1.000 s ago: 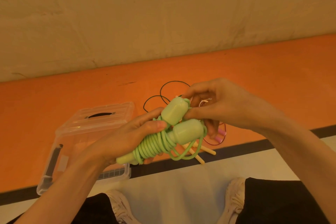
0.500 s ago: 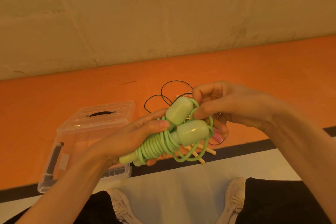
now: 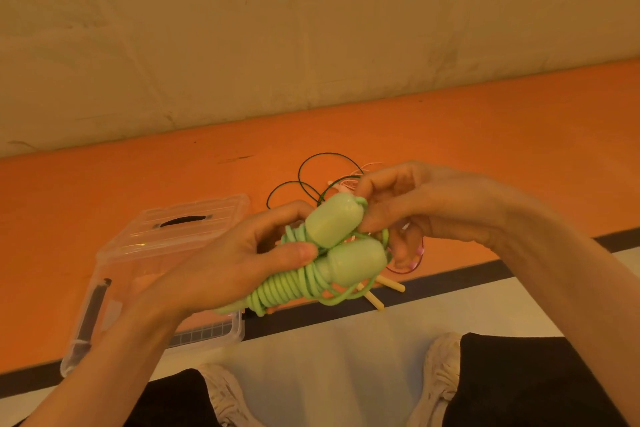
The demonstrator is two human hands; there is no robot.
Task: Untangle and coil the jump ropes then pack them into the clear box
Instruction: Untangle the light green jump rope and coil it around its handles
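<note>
Fingers (image 3: 377, 218) pinch cord; left hand (image 3: 235, 260) grips green rope (image 3: 332, 253).

Bare forearms, black trousers (image 3: 530, 381), pale knit shoes (image 3: 438, 374)

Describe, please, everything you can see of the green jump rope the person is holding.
The green jump rope is pale green, with two smooth, rounded plastic-looking handles lying side by side and a rubbery cord wound in tight turns around their stems; a few loose loops hang below. It is held in the air above the floor, tilted. The left hand grips the coiled part; the right hand pinches cord at the upper handle's end.
</note>
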